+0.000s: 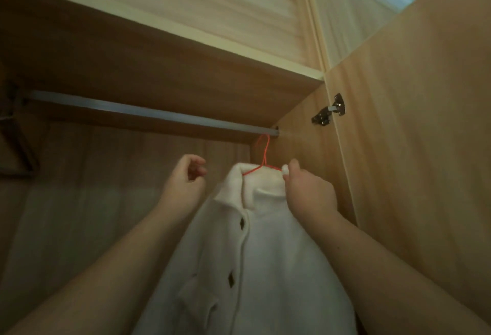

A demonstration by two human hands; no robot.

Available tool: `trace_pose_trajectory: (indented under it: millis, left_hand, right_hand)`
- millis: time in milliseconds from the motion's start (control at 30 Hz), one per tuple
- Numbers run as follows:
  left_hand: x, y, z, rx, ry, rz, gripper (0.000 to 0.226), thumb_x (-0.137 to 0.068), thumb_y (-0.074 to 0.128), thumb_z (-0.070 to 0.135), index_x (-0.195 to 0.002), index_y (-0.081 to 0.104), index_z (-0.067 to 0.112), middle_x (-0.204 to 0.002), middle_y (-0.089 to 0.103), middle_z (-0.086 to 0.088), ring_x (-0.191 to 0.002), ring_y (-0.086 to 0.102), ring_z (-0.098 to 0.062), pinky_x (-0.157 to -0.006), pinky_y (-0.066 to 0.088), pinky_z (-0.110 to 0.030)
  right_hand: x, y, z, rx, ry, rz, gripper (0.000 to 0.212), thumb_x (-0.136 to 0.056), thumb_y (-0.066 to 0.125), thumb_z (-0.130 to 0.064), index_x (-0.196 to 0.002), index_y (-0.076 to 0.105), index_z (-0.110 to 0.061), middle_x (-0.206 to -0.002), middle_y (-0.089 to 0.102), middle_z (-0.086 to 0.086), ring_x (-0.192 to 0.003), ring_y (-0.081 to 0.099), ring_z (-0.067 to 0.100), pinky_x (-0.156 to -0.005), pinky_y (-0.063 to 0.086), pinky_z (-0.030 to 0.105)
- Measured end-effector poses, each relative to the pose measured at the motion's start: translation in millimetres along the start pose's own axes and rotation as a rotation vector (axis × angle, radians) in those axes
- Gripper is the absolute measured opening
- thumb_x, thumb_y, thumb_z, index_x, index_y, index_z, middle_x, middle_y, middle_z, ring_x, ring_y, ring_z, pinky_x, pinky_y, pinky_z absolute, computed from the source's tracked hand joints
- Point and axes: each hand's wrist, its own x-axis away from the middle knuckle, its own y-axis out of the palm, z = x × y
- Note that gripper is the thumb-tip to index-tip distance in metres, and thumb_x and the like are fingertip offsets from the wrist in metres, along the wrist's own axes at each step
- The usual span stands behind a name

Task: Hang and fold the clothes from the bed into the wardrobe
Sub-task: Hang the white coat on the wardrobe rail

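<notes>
A white buttoned cardigan (265,249) hangs on a thin red hanger (264,160). The hanger's hook sits over the right end of the metal wardrobe rail (148,112). My right hand (308,191) grips the cardigan's collar and shoulder at the hanger's right arm. Just left of the collar, my left hand (186,177) is raised with its fingers loosely curled, holding nothing and apart from the fabric.
A wooden shelf (164,50) runs above the rail. The wardrobe's right side wall (308,154) is close to the hanger, with a metal hinge (329,111) and the open door (425,148) beyond. Dark empty hangers (16,146) hang at the far left.
</notes>
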Motion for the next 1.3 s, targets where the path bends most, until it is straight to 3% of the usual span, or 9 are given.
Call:
trace_pose_trajectory:
  millis: [200, 367, 667, 900, 1167, 1300]
  left_hand:
    - [-39.2, 26.5, -35.2, 0.033, 0.035, 0.001, 0.035, -0.084, 0.049, -0.014, -0.097, 0.055, 0.018, -0.090, 0.061, -0.002, -0.080, 0.056, -0.011, -0.071, 0.043, -0.020]
    - [-73.8, 47.4, -59.1, 0.058, 0.087, 0.035, 0.032, -0.084, 0.048, -0.016, -0.099, 0.054, 0.012, -0.089, 0.059, -0.005, -0.078, 0.053, -0.013, -0.070, 0.042, -0.025]
    - [-125.5, 81.8, -94.2, 0.037, 0.157, 0.078, 0.030, -0.084, 0.051, -0.013, -0.104, 0.057, 0.008, -0.090, 0.060, -0.004, -0.077, 0.053, -0.009, -0.068, 0.042, -0.017]
    - [-137.3, 95.8, -128.0, 0.069, 0.155, 0.096, 0.032, -0.083, 0.050, -0.013, -0.102, 0.057, 0.012, -0.091, 0.061, -0.005, -0.079, 0.055, -0.014, -0.071, 0.043, -0.030]
    - [-102.3, 104.7, -136.2, 0.081, 0.085, 0.041, 0.032, -0.085, 0.048, -0.016, -0.099, 0.053, 0.012, -0.088, 0.057, -0.003, -0.075, 0.052, -0.008, -0.069, 0.043, -0.021]
    - [-81.7, 96.5, -127.2, 0.124, 0.058, 0.017, 0.040, -0.083, 0.046, -0.019, -0.092, 0.053, 0.020, -0.088, 0.057, -0.002, -0.078, 0.052, -0.009, -0.067, 0.041, -0.009]
  right_hand:
    - [-58.9, 31.3, 6.6, 0.017, 0.008, 0.090, 0.012, -0.106, 0.032, -0.029, -0.105, 0.041, -0.020, -0.087, 0.068, 0.005, -0.079, 0.068, 0.033, -0.056, 0.036, 0.035]
    - [-100.5, 65.5, 13.3, 0.061, 0.004, 0.087, 0.020, -0.104, 0.037, -0.022, -0.122, 0.042, -0.018, -0.091, 0.068, 0.006, -0.081, 0.068, 0.031, -0.057, 0.038, 0.035]
    - [-166.4, 116.9, 33.3, 0.079, -0.014, 0.103, 0.028, -0.103, 0.037, -0.019, -0.131, 0.043, -0.016, -0.098, 0.070, 0.009, -0.087, 0.068, 0.032, -0.061, 0.039, 0.036]
    - [-185.6, 148.7, 32.0, 0.155, -0.062, 0.110, 0.032, -0.101, 0.042, -0.019, -0.133, 0.043, -0.015, -0.099, 0.071, 0.007, -0.087, 0.069, 0.030, -0.061, 0.037, 0.032]
    - [-152.6, 144.7, 30.2, 0.234, -0.069, 0.007, 0.028, -0.105, 0.040, -0.036, -0.124, 0.048, -0.018, -0.109, 0.069, 0.008, -0.098, 0.068, 0.030, -0.066, 0.036, 0.032]
    - [-136.5, 123.9, 21.3, 0.281, -0.039, -0.004, 0.037, -0.105, 0.035, -0.031, -0.138, 0.042, -0.016, -0.126, 0.060, 0.011, -0.112, 0.061, 0.031, -0.075, 0.040, 0.036]
